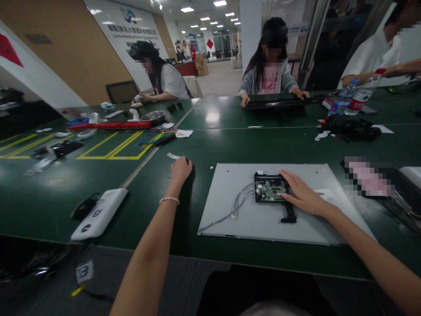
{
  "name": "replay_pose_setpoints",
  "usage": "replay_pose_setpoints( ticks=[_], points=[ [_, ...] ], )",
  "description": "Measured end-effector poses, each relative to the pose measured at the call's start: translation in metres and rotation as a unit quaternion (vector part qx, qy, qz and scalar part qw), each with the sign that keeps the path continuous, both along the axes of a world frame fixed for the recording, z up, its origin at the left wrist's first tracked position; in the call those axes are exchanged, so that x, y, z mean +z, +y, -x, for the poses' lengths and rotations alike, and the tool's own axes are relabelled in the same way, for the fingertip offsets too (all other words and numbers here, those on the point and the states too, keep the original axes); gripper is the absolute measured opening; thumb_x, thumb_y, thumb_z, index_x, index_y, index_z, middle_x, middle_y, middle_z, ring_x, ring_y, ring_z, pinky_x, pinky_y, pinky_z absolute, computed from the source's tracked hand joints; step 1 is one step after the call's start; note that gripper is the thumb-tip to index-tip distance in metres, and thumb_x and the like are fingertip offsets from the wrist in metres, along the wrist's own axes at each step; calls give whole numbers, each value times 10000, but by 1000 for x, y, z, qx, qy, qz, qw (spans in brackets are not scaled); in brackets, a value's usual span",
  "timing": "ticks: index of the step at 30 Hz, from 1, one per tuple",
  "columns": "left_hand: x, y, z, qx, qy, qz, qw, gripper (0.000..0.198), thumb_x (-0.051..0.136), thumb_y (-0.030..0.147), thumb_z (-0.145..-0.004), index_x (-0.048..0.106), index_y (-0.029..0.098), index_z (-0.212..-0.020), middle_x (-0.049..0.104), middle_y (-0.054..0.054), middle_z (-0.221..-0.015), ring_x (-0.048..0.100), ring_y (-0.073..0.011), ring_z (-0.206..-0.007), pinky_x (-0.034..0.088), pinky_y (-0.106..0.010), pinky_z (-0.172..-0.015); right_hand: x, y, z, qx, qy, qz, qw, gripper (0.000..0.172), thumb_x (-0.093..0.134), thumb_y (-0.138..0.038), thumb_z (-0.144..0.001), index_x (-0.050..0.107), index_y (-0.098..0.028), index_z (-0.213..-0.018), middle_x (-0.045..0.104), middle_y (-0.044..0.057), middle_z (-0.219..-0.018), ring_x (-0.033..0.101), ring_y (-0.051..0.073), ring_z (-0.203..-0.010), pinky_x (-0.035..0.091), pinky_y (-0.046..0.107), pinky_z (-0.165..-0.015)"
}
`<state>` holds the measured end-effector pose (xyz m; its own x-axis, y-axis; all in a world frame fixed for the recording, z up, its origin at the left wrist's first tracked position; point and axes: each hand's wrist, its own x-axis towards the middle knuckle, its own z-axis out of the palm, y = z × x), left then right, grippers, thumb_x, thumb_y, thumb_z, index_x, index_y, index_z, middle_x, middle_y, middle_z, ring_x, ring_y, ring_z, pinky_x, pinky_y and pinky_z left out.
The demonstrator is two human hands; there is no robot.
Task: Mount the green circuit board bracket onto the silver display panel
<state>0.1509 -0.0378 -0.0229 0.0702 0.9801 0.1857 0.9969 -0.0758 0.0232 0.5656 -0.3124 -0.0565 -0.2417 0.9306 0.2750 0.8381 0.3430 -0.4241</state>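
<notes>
A grey metal back panel [230,210] lies flat on the green table in front of me. Near its middle sits a green circuit board [269,191] in a black frame, with grey cables [238,204] running off to the left. My right hand [304,195] rests flat on the board's right edge, fingers stretched out. My left hand [180,169] reaches out to the table left of the panel, fingers curled down over a small dark thing that I cannot make out. A white scrap of paper [173,156] lies just beside it.
A white plastic cover [100,213] lies at the near left. Yellow floor-style lines, a red strip [108,126] and loose tools fill the far left. Other people sit across the table; one holds a black monitor [279,103]. Water bottles [357,97] and black cables [353,129] are at the right.
</notes>
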Motion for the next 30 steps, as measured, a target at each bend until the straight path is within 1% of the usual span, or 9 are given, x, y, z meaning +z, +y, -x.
replay_pose_setpoints(
  ticks=[3, 8, 11, 15, 20, 23, 26, 28, 30],
  points=[
    [1, -9, -4, -20, 13, -11, 1000, 317, 396, 261, -933, 593, 81, -1103, 639, -190, -1137, 590, -292, -1083, 416, -410, -960, 0, -1, 0, 1, 2, -3, 1000, 705, 418, -487, -946, 94, -255, -1528, 285, 138, -1550, 281, 308, -1421, 283, 546, -1140],
    [5, -18, -10, -37, -14, -31, 999, 387, 400, 164, -907, 551, 132, -1261, 653, -143, -1173, 596, -260, -1096, 425, -353, -946, 2, -1, -1, 9, 1, -1, 1000, 695, 414, -489, -947, 110, -244, -1523, 298, 144, -1540, 286, 300, -1419, 275, 530, -1148],
    [7, -16, -11, -22, -38, -38, 998, 426, 395, 130, -888, 534, 142, -1290, 658, -126, -1167, 599, -252, -1082, 439, -344, -923, 2, -1, -2, 11, 4, -6, 1000, 703, 411, -497, -945, 100, -250, -1525, 311, 146, -1532, 293, 310, -1415, 286, 550, -1136],
    [7, -9, -9, -27, -50, -65, 996, 446, 449, 174, -868, 524, 122, -1305, 585, -144, -1292, 558, -258, -1148, 426, -351, -964, -1, 1, -4, 11, 1, -8, 1000, 712, 413, -502, -943, 89, -257, -1527, 315, 145, -1529, 305, 313, -1409, 295, 557, -1131],
    [11, 3, -3, 11, -51, -20, 998, 374, 426, 157, -878, 629, 105, -1188, 664, -164, -1162, 607, -272, -1086, 445, -354, -928, -1, 0, -5, 10, -2, -7, 1000, 697, 406, -493, -950, 93, -253, -1525, 300, 138, -1535, 289, 296, -1415, 276, 536, -1147],
    [21, -1, -6, -2, -42, -35, 999, 358, 400, 150, -887, 673, 120, -1117, 679, -160, -1137, 623, -268, -1061, 449, -353, -914, 2, -1, -3, 10, 0, -5, 1000, 687, 399, -487, -955, 96, -249, -1524, 300, 143, -1532, 289, 298, -1414, 273, 533, -1150],
    [38, -24, -22, -46, -27, -63, 997, 378, 385, 178, -908, 659, 142, -1167, 695, -141, -1101, 643, -269, -1017, 461, -350, -884, 3, -1, -2, 7, 7, -11, 1000, 672, 384, -479, -960, 100, -248, -1523, 302, 146, -1530, 288, 307, -1412, 270, 545, -1147],
    [51, -53, -41, -89, -14, -75, 993, 384, 380, 196, -922, 637, 160, -1206, 705, -126, -1067, 654, -267, -978, 469, -346, -855, 3, -1, -2, 4, 12, -18, 1000, 655, 369, -470, -965, 103, -251, -1523, 304, 142, -1529, 285, 313, -1412, 267, 557, -1144],
    [62, -94, -62, -140, 4, -67, 988, 360, 386, 177, -918, 664, 170, -1147, 711, -117, -1031, 659, -265, -940, 471, -347, -835, 2, 0, -2, 3, 13, -22, 1000, 649, 363, -463, -967, 104, -252, -1523, 302, 138, -1530, 277, 317, -1414, 263, 560, -1145]
  ],
)
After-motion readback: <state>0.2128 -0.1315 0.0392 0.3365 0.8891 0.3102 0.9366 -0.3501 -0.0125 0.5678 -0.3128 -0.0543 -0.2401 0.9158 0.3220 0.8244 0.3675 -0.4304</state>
